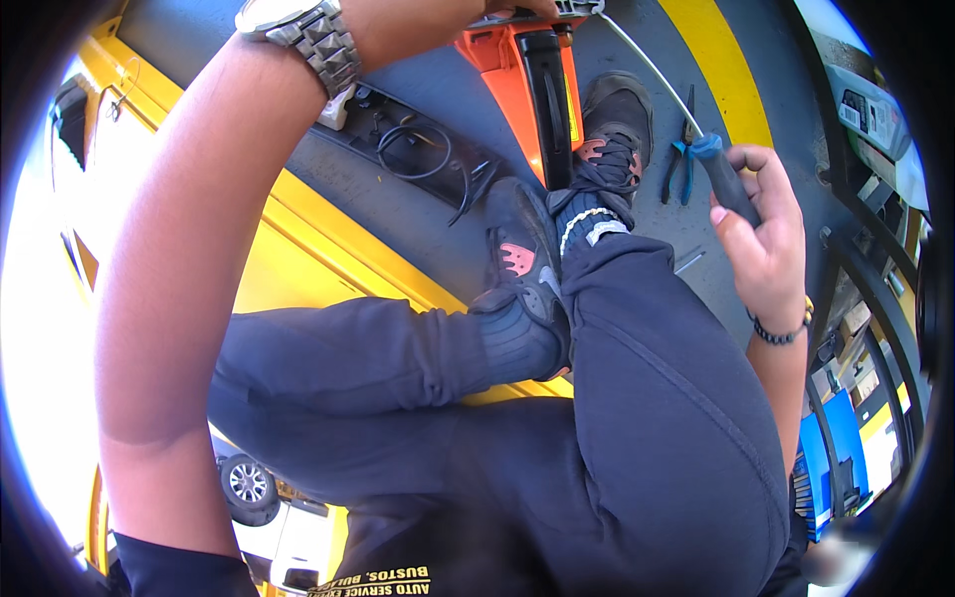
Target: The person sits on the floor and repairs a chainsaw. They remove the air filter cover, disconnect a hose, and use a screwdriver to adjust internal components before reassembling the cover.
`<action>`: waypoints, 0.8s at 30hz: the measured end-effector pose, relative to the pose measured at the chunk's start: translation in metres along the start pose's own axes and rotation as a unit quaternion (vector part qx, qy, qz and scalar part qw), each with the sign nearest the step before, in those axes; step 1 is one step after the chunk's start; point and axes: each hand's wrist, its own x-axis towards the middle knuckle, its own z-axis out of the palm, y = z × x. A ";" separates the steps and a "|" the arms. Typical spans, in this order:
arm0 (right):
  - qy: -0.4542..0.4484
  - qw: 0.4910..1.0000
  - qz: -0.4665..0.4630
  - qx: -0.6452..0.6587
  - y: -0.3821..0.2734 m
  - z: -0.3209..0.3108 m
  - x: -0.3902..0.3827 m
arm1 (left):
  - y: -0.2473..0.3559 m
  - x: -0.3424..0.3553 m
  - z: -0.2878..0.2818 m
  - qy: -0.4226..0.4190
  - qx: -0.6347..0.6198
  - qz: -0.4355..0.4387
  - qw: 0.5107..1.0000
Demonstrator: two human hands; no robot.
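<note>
My right hand [766,224] is wrapped round the dark grey and blue handle of a long screwdriver [731,179]. Its thin pale shaft slants up and left to the top of an orange and black machine [509,75], which looks like a chainsaw's rear handle and body. The tip meets the machine near the upper edge, where I cannot make out the contact. My left hand [522,6] reaches across to the machine's top; most of its fingers are cut off by the frame edge. The machine's lower end rests between my shoes.
Needle-nose pliers [680,164] with blue handles lie on the grey floor beside my right shoe [619,119]. A black tray-like part [428,159] with a coiled cable lies left. Yellow beams [338,239] run along the left, black metal rails [875,259] along the right.
</note>
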 end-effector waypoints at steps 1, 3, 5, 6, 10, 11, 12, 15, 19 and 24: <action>0.023 0.998 -0.010 -0.054 -0.031 -0.003 -0.010 | 0.003 0.013 0.001 0.020 -0.013 0.020 1.000; 0.010 0.996 -0.039 -0.080 -0.041 0.004 -0.007 | 0.003 0.017 0.003 0.013 -0.002 0.045 0.999; -0.015 0.995 -0.024 -0.093 -0.044 0.005 -0.008 | 0.005 0.020 0.000 0.007 0.001 0.060 0.998; -0.003 0.993 -0.022 -0.113 -0.045 0.007 -0.010 | 0.010 0.021 -0.007 -0.001 0.000 0.062 0.998; 0.021 0.988 -0.044 -0.144 -0.043 0.022 -0.008 | 0.013 0.017 -0.015 -0.042 0.019 0.047 0.998; 0.011 0.990 -0.038 -0.133 -0.047 0.025 -0.007 | 0.013 0.017 -0.014 -0.046 0.019 0.042 0.998; -0.001 0.992 -0.033 -0.123 -0.050 0.026 -0.007 | 0.013 0.016 -0.014 -0.049 0.020 0.036 0.998; 0.006 0.991 -0.051 -0.121 -0.052 0.026 -0.003 | 0.015 0.017 -0.013 -0.050 0.017 0.034 0.998; 0.023 0.988 -0.080 -0.132 -0.051 0.028 0.000 | 0.015 0.016 -0.017 -0.052 0.011 0.045 0.998; 0.012 0.984 -0.090 -0.155 -0.051 0.033 0.001 | 0.009 0.017 -0.009 -0.055 0.039 0.057 0.996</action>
